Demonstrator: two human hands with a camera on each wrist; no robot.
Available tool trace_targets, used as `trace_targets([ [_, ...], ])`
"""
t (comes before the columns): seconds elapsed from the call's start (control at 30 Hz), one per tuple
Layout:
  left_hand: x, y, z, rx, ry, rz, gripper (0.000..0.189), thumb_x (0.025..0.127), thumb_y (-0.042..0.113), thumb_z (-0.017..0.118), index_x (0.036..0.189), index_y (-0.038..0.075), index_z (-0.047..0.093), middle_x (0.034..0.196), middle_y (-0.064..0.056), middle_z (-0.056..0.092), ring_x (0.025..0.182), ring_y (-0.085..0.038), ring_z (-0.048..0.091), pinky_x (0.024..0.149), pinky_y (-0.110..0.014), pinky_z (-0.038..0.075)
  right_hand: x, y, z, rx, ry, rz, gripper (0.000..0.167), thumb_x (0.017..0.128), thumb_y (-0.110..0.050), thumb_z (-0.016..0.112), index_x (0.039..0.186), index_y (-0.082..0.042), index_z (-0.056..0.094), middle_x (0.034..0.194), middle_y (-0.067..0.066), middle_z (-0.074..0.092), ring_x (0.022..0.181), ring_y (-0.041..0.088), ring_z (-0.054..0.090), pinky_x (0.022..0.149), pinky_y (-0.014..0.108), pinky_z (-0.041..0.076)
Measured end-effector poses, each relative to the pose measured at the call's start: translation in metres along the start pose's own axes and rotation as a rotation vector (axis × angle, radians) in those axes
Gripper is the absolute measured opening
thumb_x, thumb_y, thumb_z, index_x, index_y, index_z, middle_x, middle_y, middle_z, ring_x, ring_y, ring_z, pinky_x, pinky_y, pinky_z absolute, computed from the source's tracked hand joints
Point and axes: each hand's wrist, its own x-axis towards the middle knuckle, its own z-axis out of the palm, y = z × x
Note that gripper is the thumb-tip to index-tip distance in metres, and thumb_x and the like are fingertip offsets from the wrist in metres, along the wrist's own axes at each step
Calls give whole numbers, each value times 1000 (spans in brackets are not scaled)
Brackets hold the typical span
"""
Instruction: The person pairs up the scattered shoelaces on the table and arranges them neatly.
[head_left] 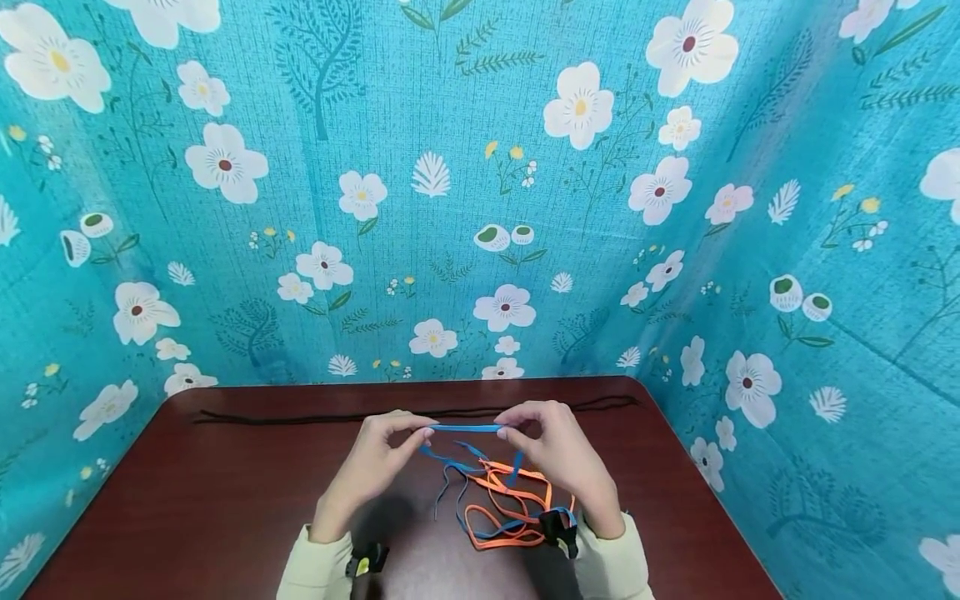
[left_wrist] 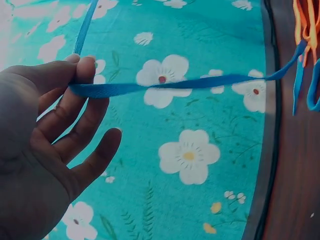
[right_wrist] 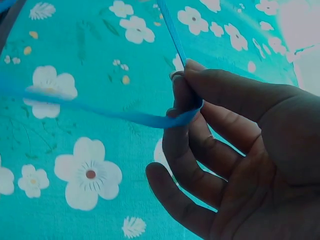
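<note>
above the far edge of the orange lace (head_left: 501,544), a stretch of blue lace (head_left: 465,428) looks taut, pinched between thumb and fingers of the left hand (head_left: 375,457) and likewise by the right hand (head_left: 564,452). blue strands (head_left: 471,450) also lie among the loops of the orange lace, so a sharp upward pull could snag and drag them along, while a loose pinch might let the narrow blue lace twist or slip.

Left fingers (head_left: 396,422) and right fingers (head_left: 531,411) in level, facing pinches
</note>
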Motion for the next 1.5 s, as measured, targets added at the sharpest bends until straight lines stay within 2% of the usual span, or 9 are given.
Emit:
trace_targets([
  [0.33,-1,-2,-21,52,101,41,16,91,4,75,104,9,80,83,5,74,82,-5,67,76,-27,56,-3,6,-17,-63,127,21,13,90,-9,77,101,-16,81,99,-5,76,95,15,69,81,35,58],
  [0.57,-4,-4,-35,81,130,16,17,92,6,74,107,11,79,85,3,74,83,-6,68,75,-32,57,-6,15,-28,-96,217,-8,17,92,-7,75,107,-10,80,103,1,77,97,21,70,80,38,58],
  [0.87,-10,-12,-55,139,212,13,20,92,3,73,110,11,79,88,2,75,82,-7,68,77,-16,51,-8,24,-37,-94,249,35,16,94,-10,74,108,-11,79,105,1,77,102,19,70,83,40,57],
  [1.07,-15,-14,-65,171,247,-37,21,95,5,70,114,11,78,96,0,76,92,-9,69,81,-13,50,-9,27,-39,-93,255,64,13,94,-13,74,105,-12,79,97,-1,77,90,16,69,73,31,56],
  [1.2,-17,-14,-70,163,271,-47,21,97,5,68,114,11,77,94,-1,77,92,-6,70,77,-10,49,-10,28,-40,-98,260,97,11,94,-14,74,104,-13,79,97,0,77,86,15,67,70,29,54],
  [1.33,-19,-16,-76,174,293,-58,21,98,6,66,116,11,77,92,-1,77,93,-2,67,70,-12,46,-11,30,-42,-97,254,112,14,96,-13,72,108,-11,78,100,3,77,80,16,66,65,29,53],
  [1.4,-21,-18,-79,185,297,-73,22,99,6,65,118,11,76,93,-2,78,95,1,66,72,-11,46,-11,32,-43,-96,250,109,16,96,-12,71,111,-10,78,102,6,77,77,16,65,62,29,51],
  [1.5,-25,-21,-84,183,307,-101,23,99,5,64,119,10,75,95,-5,78,93,3,65,67,-13,46,-11,34,-43,-94,246,110,17,96,-11,71,112,-8,77,101,7,77,73,16,65,59,28,50],
])
